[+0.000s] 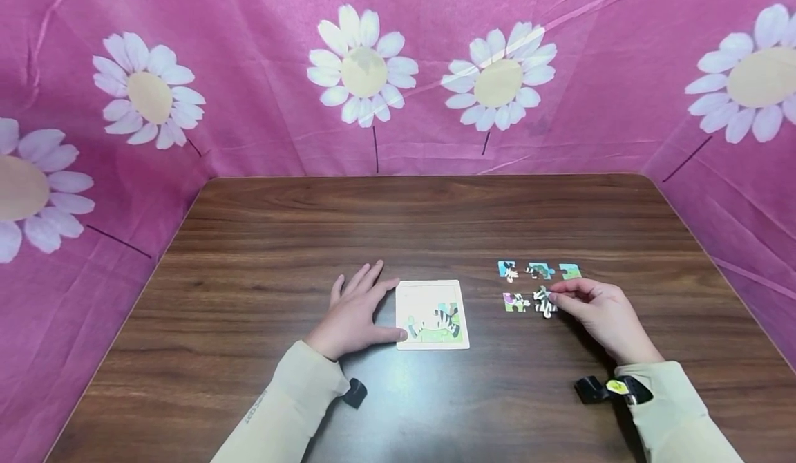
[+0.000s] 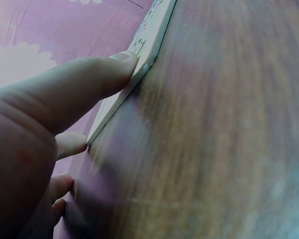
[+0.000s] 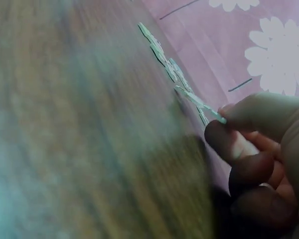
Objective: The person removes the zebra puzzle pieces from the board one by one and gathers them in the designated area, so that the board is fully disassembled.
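Pinching the striped piece (image 1: 542,301) right of the tray (image 1: 428,294), right hand (image 1: 604,319), lift gently. Spread left hand (image 1: 358,316), steady that tray.

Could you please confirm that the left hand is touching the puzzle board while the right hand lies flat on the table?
Not quite: the right hand is not lying flat; it pinches a striped piece, as the head view shows. The left hand is indeed touching the puzzle board.
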Demonstrator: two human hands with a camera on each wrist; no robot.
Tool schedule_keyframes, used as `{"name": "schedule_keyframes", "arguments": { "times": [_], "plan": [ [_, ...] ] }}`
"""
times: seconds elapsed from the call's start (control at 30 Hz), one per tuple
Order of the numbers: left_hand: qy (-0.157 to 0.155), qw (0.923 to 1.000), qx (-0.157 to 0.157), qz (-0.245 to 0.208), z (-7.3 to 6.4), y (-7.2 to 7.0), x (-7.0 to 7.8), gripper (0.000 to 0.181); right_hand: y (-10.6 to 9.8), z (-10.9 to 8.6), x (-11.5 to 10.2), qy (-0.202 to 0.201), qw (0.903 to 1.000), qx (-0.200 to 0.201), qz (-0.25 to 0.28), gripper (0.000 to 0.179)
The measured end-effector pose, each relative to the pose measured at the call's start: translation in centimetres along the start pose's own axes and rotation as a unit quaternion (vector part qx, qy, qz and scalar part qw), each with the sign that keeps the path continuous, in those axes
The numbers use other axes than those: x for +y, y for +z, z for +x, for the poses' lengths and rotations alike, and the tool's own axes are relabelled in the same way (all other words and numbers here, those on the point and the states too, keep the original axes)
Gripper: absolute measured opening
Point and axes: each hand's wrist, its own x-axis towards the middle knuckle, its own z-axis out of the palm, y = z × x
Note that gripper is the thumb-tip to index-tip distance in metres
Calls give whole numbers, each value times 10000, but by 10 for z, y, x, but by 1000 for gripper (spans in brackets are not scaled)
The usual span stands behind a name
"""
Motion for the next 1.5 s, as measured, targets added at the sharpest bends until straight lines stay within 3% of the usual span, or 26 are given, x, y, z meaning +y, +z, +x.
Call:
{"name": "schedule_keyframes", "arguments": {
  "times": [0.17,0.33,0.97,1.33,1.5],
  "plan": [
    [-32,10000,-29,-16,0,1,0,89,-4,3,-1,-28,9983,-93,-580,15],
    [-30,10000,-17,-6,1,0,1,89,-7,7,-2,-55,9963,-175,-837,14],
    [-75,9999,-109,-36,1,-3,2,90,-9,12,-2,-1,9949,-548,-842,20],
    [-57,9999,-108,-52,0,-3,3,90,-7,8,1,4,9995,73,-323,20],
    [-8,10000,-49,-86,0,-4,2,90,0,8,-1,-144,9979,514,360,15]
  ]
}}
